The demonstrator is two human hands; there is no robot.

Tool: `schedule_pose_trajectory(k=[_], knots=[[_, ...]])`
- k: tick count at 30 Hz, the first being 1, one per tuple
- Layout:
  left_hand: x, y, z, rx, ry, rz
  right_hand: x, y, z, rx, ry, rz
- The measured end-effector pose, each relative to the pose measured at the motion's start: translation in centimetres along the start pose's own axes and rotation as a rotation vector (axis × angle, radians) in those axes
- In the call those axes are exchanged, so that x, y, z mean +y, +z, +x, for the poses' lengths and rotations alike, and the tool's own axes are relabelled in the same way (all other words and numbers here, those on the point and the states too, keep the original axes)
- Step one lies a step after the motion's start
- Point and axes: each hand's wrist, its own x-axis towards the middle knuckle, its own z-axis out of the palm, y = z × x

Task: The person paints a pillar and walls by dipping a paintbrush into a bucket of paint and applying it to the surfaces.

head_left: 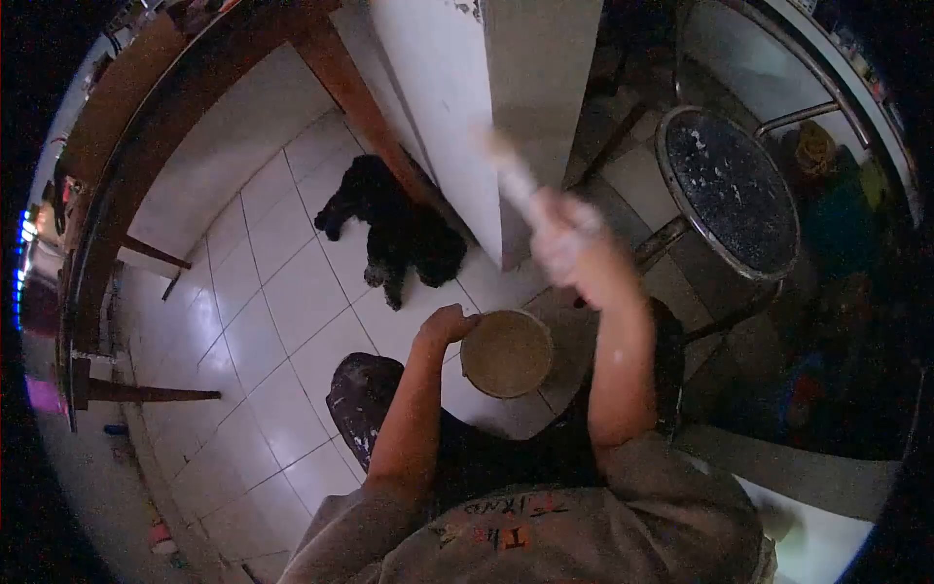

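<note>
My left hand (pixel 449 325) grips the rim of a round tub (pixel 507 353), its fingers closed at the upper left edge. The tub's round top looks brownish, and it sits between my knees above the tiled floor. Raised in front of the white pillar (pixel 443 88), my right hand (pixel 567 234) is closed around a long pale tool (pixel 513 173). Motion blurs both the hand and the tool, whose tan far end overlaps the pillar near its corner in this view.
A black shaggy dog (pixel 389 229) is on the white tiles (pixel 282 321), close to the pillar's base. To the right stands a metal-framed stool (pixel 730 190) with a dark, speckled seat. A wooden table (pixel 165 97) with brown legs runs along the left.
</note>
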Motion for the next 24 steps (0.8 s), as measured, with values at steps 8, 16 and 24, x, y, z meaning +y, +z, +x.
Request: schedule_pose_trajectory(k=[8,16,24], knots=[[0.0,1.2,0.6,0.034,-0.052,0.056,3.2,-1.9,5.1,0.117,-0.053,0.214],[2.0,-0.8,-1.8,0.001,-0.018,-0.007,6.4,-3.2,6.5,0.026,0.004,-0.538],[1.3,1.8,-1.4,0.116,0.074,0.037,15.4,-1.8,10.5,0.072,0.156,-0.47]])
